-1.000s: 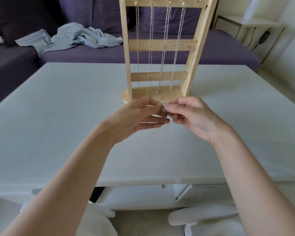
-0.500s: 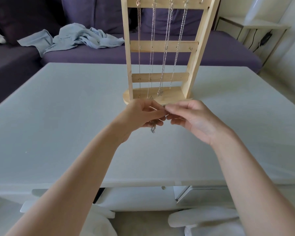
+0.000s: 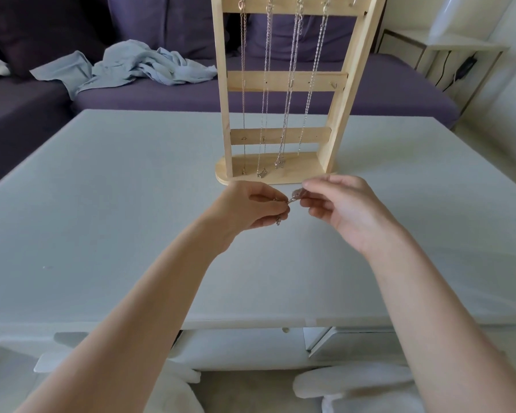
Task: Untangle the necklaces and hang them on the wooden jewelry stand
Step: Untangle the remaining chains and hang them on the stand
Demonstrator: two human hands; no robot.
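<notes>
A wooden jewelry stand (image 3: 337,93) stands upright at the far middle of the white table (image 3: 102,204). Several silver chains (image 3: 289,93) hang from its top bar down to its base. Just in front of the base, my left hand (image 3: 248,210) and my right hand (image 3: 340,210) pinch a thin silver necklace (image 3: 292,199) between them. A short stretch of chain spans the two sets of fingertips. A small loop or clasp dangles below my left fingers. Most of this necklace is bunched inside my left hand and hidden.
A purple sofa (image 3: 173,96) runs behind the table with a crumpled grey-blue cloth (image 3: 131,65) on it. A pale side table (image 3: 447,52) with a cable stands at the far right. White cushions lie below the table's near edge.
My hands have drawn slightly apart, showing a short stretch of chain between them. The end dangling below my left hand now hangs shorter.
</notes>
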